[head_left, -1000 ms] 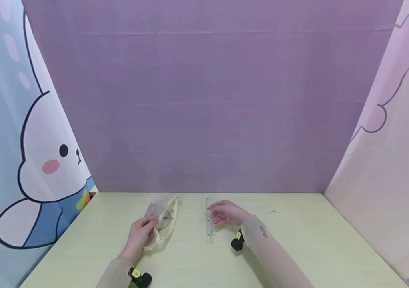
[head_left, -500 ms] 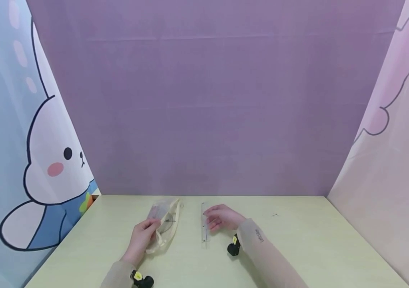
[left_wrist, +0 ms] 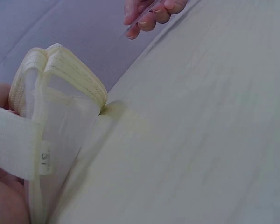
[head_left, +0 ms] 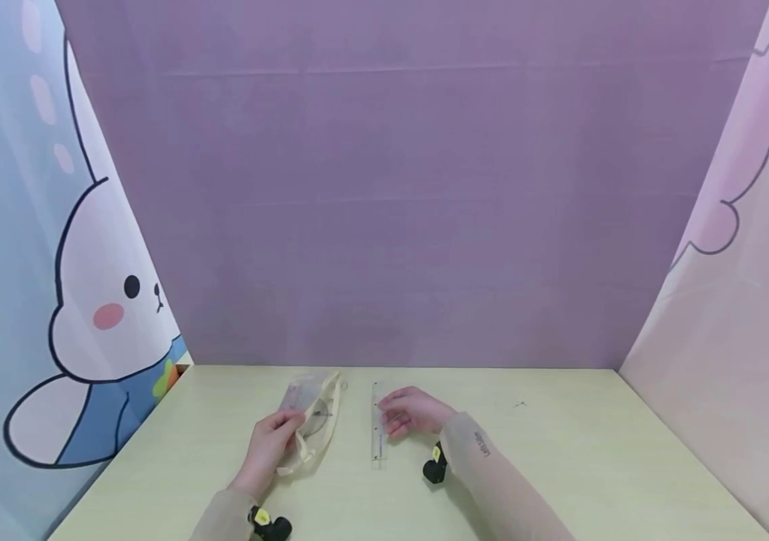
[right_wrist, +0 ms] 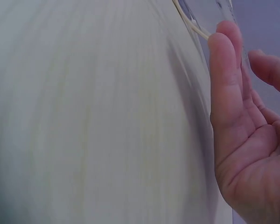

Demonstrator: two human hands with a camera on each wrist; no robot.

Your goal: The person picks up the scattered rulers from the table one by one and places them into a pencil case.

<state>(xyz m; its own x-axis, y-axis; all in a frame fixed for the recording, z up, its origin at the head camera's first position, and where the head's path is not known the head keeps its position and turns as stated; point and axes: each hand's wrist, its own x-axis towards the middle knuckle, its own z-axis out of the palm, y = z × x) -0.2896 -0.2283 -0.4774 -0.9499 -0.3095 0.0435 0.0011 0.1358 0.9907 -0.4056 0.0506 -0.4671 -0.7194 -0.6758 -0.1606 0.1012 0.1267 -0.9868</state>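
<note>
My left hand (head_left: 267,451) grips the side of a see-through zip pouch (head_left: 325,443) with cream trim. The pouch's mouth gapes a little, and a rounded clear piece with dark lines (head_left: 318,415) shows within. A white fabric tab (left_wrist: 14,143) sticks out by the left fingers in the left wrist view. To the right of the pouch, my right hand (head_left: 414,412) pinches a clear ruler (head_left: 376,439) between thumb and fingers. The ruler's long side runs away from me, and a space separates it from the pouch. In the left wrist view the ruler (left_wrist: 142,17) crosses the right fingertips.
A pale wood-look table (head_left: 560,466) lies under both hands. Small dark marks (head_left: 520,404) show on it at the right. Behind stands a purple cloth (head_left: 391,225), with printed curtains at both sides, a cartoon rabbit (head_left: 107,300) on the left one.
The right hand has moved left with the ruler, narrowing the distance to the pouch. The left hand keeps its hold on the pouch. The head view has shifted slightly.
</note>
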